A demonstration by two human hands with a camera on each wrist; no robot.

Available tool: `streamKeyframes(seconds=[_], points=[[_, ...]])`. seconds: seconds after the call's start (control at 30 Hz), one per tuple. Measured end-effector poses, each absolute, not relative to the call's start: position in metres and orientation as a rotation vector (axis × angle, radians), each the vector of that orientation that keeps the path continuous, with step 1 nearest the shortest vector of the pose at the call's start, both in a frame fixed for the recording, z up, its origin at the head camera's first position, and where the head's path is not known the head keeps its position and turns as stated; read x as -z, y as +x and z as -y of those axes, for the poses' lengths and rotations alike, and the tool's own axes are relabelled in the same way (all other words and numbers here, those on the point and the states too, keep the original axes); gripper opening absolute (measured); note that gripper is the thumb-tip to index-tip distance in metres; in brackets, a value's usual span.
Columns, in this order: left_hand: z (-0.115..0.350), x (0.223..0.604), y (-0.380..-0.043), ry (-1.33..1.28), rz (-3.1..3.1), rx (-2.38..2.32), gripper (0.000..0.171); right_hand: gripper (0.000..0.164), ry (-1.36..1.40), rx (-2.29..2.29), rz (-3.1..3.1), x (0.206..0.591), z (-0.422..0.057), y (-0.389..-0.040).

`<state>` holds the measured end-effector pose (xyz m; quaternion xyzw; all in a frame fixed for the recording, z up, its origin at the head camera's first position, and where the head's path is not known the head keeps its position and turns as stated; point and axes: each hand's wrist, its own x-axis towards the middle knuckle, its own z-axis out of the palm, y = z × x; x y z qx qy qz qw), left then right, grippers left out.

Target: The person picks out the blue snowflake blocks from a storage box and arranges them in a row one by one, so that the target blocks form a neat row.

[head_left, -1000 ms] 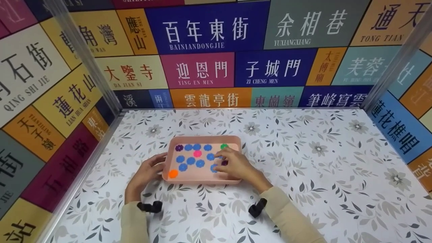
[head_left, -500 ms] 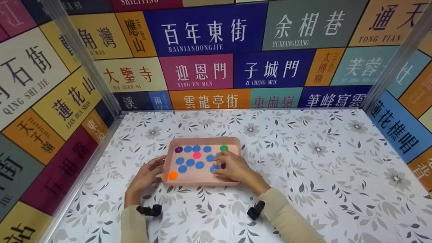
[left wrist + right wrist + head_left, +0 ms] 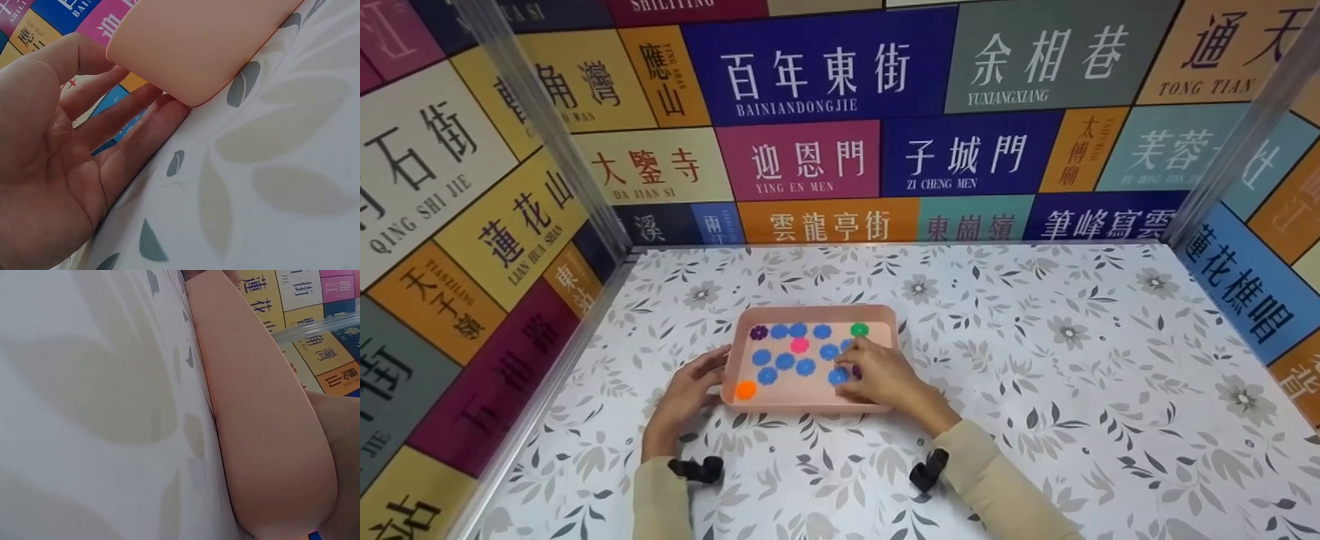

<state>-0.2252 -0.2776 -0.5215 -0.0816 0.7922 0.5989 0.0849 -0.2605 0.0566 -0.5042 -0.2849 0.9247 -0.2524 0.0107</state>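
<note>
A shallow pink tray (image 3: 810, 407) stands on the table, holding several small flower-shaped discs, most of them blue. My left hand (image 3: 690, 386) is at the tray's left end with loosely bent fingers; in the left wrist view its fingertips touch the outer wall and the thumb stands apart. Over the right part of the tray, my right hand (image 3: 881, 373) reaches in with bent fingers. A blue disc (image 3: 838, 375) shows between its thumb and forefinger, and a dark purple disc (image 3: 857, 370) sits just behind. Whether it grips either one is unclear; the right wrist view shows mainly tray wall.
Also in the tray are a green disc (image 3: 859, 330), a pink disc (image 3: 799, 345), an orange disc (image 3: 745, 389) and another dark purple disc (image 3: 759, 332). A leaf-patterned cloth (image 3: 1035, 337) covers the table. Colourful sign-printed walls (image 3: 802, 157) enclose its back and sides.
My right hand's fingers have shifted slightly lower over the right part of the tray, and more of the blue disc beside the thumb shows. The left hand stays at the tray's end.
</note>
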Motion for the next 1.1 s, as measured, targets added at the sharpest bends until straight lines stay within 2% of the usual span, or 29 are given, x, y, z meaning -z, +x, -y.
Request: streamKeyframes(seconds=[0.4, 0.57, 1.1], points=[[0.2781, 0.5236, -0.2256, -0.222, -2.353, -1.81, 0.05, 0.044, -0.953, 0.717, -2.889, 0.5059, -0.0583, -0.26], [0.2794, 0.5269, -0.2257, -0.214, -2.342, -1.851, 0.049, 0.038, -0.998, 0.723, -2.885, 0.5065, -0.058, -0.2607], [0.2795, 0.5249, -0.2269, -0.274, -2.307, -1.823, 0.049, 0.04, -0.864, 0.833, -2.818, 0.4968, -0.0541, -0.2638]])
